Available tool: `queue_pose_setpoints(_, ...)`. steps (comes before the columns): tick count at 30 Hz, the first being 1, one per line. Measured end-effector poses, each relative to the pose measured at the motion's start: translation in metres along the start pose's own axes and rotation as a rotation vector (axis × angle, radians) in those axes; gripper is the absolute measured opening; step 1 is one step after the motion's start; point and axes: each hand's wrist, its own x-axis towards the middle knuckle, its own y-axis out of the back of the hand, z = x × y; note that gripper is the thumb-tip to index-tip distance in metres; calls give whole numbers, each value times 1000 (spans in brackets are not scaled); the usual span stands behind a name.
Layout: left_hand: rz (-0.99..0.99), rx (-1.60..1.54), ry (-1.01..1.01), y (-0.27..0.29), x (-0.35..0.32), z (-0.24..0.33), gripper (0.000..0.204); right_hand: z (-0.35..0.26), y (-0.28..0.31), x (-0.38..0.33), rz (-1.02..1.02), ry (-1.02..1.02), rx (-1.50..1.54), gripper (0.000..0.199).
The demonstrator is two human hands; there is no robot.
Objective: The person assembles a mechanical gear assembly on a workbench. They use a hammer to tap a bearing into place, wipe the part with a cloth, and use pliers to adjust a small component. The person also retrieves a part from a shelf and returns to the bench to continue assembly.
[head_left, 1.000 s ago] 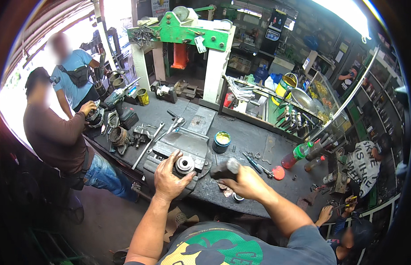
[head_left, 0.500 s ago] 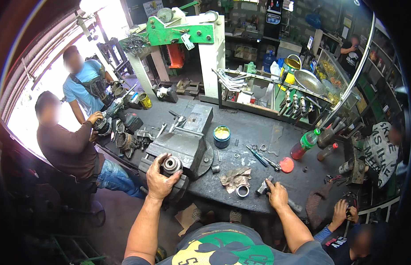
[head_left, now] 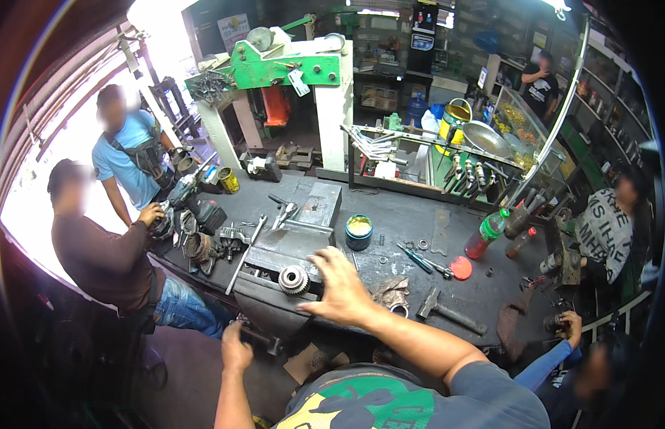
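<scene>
Here round toothed steel gear (head_left: 294, 279) clamped in vise (head_left: 289, 247), right hand (head_left: 339, 289) beside.

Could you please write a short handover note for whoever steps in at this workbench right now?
Left hand: down at the front of the bench vise, at its handle; whether the grip is closed cannot be told.
Right hand: open, fingers spread, over the vise just right of the gear.
Things: the toothed gear sits in the vise. A hammer lies on the bench to the right, with a rag and a metal ring nearer the right hand. A round tin of yellow grease stands behind the vise.
Done: gear is placed in the vise.
Left: whether it is clamped tight cannot be seen; check that first.
</scene>
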Motion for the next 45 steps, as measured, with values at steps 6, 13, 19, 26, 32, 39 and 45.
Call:
queue_pose_setpoints(6,-256,284,-253,-28,12,-39,73,-9,-59,20,56,-73,74,92)
queue_pose_setpoints(13,-310,240,-408,-54,71,-78,23,-12,-49,16,13,-84,32,89)
queue_pose_setpoints(19,-467,-371,-416,-261,-89,-68,29,-13,-54,23,-51,-2,30,90)
queue_pose_setpoints(26,-1195,-2326,87,-43,-82,179,67,14,-51,18,-44,13,73,96)
queue_pose_setpoints(32,-502,-2682,38,51,-2,120,84,-1,-40,10,83,-193,402,86)
queue_pose_setpoints(39,43,-1758,767,-50,-36,12,41,-43,54,21,-178,-141,93,74)
queue_pose_setpoints(45,284,-1395,694,-46,-73,18,24,-67,54,33,-371,-134,-140,76)
